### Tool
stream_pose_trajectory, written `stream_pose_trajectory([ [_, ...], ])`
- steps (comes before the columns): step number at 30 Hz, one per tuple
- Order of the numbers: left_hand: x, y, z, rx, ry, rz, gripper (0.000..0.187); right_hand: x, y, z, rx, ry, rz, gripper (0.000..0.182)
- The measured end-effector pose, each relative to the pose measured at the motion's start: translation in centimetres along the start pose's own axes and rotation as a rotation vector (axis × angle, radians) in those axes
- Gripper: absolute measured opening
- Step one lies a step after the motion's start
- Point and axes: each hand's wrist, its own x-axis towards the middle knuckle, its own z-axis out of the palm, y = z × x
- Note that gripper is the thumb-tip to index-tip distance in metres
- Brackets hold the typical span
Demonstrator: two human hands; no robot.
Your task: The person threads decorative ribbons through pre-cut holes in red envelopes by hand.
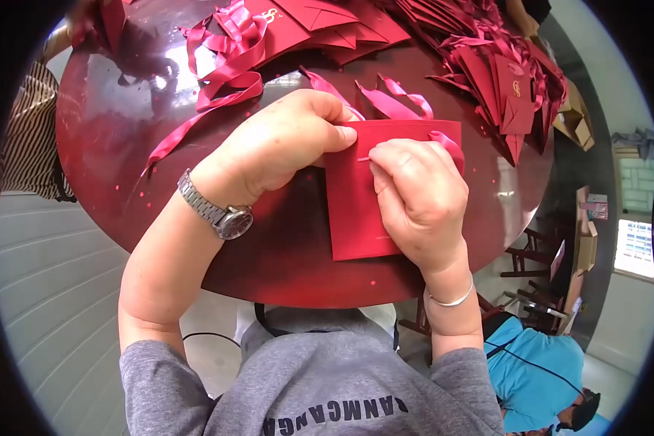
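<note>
A flat red paper bag (356, 218) lies at the front of the round dark red table, with pink ribbon (396, 105) showing beyond its top edge. My left hand (287, 142), with a metal watch on the wrist, pinches the bag's upper left edge between thumb and fingers. Over the upper right part of the bag is my right hand (421, 192), its fingers pressed together at a small pale strip near the bag's top. The pale strip runs into the fingertips; a loop of ribbon passes behind this hand.
Red bags with ribbons are piled at the table's (291, 280) back (320, 25) and back right (498, 87). A long loose ribbon (189, 134) trails at the left. People stand at the upper left and upper right; a person in blue (538, 370) is at the lower right.
</note>
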Motion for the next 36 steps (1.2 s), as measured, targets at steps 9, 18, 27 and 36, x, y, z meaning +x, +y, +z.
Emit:
stream_pose_trajectory([
  [9, 0.4, -0.1, -0.1, 0.076, -0.101, -0.027, 0.019, -0.3, -0.1, -0.4, -0.057, 0.011, 0.115, 0.016],
  [18, 0.1, 0.2, 0.1, 0.231, -0.046, 0.039, 0.015, -0.5, 0.7, 0.0, -0.089, 0.059, 0.036, 0.021],
  [27, -0.8, 0.4, 0.7, 0.412, 0.039, 0.221, 0.014, 0.5, -0.8, -0.3, -0.07, 0.021, 0.165, 0.013],
  [36, -0.8, -1.5, 1.8, 0.665, 0.276, 0.507, 0.012, 0.1, -1.6, 2.7, -0.287, 0.0, 0.187, 0.008],
])
